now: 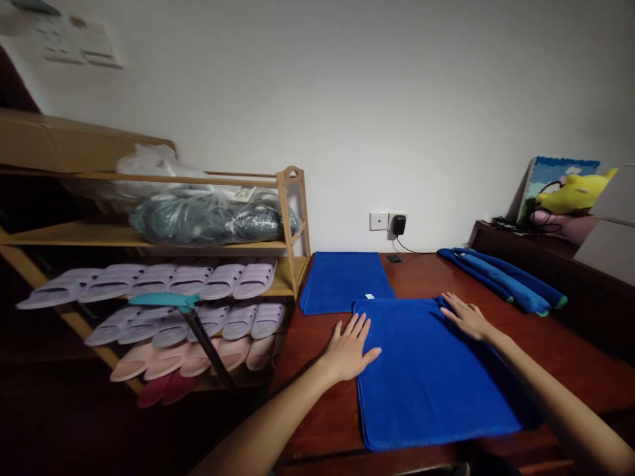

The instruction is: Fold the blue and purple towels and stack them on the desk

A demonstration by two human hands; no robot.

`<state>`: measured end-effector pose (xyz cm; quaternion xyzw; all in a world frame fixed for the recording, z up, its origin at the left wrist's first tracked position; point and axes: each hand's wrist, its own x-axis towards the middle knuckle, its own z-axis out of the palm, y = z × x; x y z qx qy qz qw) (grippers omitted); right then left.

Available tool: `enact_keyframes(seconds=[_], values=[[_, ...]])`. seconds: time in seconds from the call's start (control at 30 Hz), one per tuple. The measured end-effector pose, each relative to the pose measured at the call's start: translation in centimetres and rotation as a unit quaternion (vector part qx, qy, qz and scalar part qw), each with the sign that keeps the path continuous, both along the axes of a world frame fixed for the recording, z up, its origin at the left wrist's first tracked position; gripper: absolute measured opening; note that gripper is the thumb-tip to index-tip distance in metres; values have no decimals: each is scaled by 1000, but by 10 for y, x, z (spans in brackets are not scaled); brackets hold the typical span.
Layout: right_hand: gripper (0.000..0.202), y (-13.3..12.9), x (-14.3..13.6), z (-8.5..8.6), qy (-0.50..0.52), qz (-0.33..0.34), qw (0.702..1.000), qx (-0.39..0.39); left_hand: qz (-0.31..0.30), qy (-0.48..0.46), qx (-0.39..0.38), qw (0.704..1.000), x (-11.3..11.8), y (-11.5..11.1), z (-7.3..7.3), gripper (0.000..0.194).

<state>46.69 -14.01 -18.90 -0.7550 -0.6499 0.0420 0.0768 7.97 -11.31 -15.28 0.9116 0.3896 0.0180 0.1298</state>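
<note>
A blue towel (426, 377), folded into a rough square, lies flat at the front of the brown wooden table (317, 396). My left hand (350, 350) rests on its left edge, fingers spread. At the far right corner of the same towel, my right hand (465, 316) lies with its fingers stretched out. Neither hand grips anything. Behind the towel, and just touching or overlapped by it, is another folded blue towel (342, 281) with a small white tag at its front edge.
Several rolled or narrowly folded blue towels (506, 277) lie at the table's right. A black plug (399, 225) sits in the wall socket. Left of the table stands a wooden rack (292, 231) holding slippers (255, 277) and a plastic-wrapped bundle (208, 215). A yellow plush toy (570, 193) is at far right.
</note>
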Motion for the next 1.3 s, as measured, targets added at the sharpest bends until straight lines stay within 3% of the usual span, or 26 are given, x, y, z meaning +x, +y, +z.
enact_keyframes(seconds=[0.17,0.3,0.43,0.53,0.6,0.7,0.77,0.83,0.93,1.07,1.13,1.2,1.3], values=[[75,13,-8,-19,5,-18,1000,16,-4,-2,0,1000,0,0,-2,77],[76,-1,-16,-8,-59,5,995,76,-2,0,1,1000,-1,1,-4,79],[68,-57,-33,-2,-17,18,999,37,-7,-14,-1,1000,-1,2,-6,80],[66,-115,-31,-19,-13,50,998,27,-8,-21,-2,1000,-1,2,-8,79],[65,-147,-21,-36,-14,25,998,51,-4,-24,-4,1000,-1,1,-7,79],[62,-171,-4,-53,-5,24,995,100,-7,-35,-13,999,-3,2,-6,80],[61,-173,2,-54,-2,39,992,120,-4,-53,-21,998,-5,4,-5,78],[59,-167,-1,-44,-1,47,989,137,31,-83,-13,996,-7,10,-7,74],[55,-149,-24,-11,19,70,985,160,97,-127,7,987,-6,21,-11,66],[49,-108,-90,45,102,150,976,121,99,-143,-2,985,-2,29,-17,59],[48,-79,-129,62,175,189,963,83,82,-152,13,985,-1,27,-18,57],[45,-44,-165,65,262,204,943,20,59,-163,30,984,1,23,-16,56],[51,6,-205,49,362,81,928,-28,21,-184,40,982,2,14,-13,58]])
